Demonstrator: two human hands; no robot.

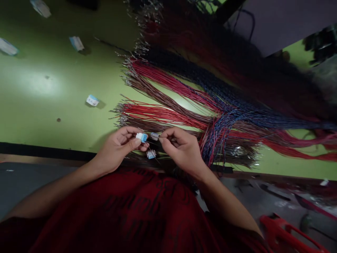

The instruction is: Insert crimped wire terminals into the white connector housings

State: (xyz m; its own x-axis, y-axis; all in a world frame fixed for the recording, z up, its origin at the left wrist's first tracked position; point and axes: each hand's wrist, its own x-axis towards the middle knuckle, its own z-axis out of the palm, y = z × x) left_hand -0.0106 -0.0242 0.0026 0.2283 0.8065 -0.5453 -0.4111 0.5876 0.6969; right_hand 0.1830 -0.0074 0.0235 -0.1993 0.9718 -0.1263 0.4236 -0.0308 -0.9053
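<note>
A small white and light-blue plug connector (141, 137) is pinched between the thumb and fingers of my left hand (117, 149), its blue face with small openings turned to the right. My right hand (181, 147) has thumb and forefinger pressed together on what looks like a thin wire. Just left of those fingertips is a small greyish connector block (154, 136); whether the fingers touch it I cannot tell. Below, between the hands, another white and blue connector (151, 154) sits near the table edge, with a thin wire passing beside it.
Bundles of red wires (163, 114), brown wires (168, 100) and dark blue wires (244, 114), with metal-tipped ends, spread over the green table (39, 112). Several white and blue connectors, one nearby (92, 100), lie at left. A red plastic object (284, 232) stands at lower right.
</note>
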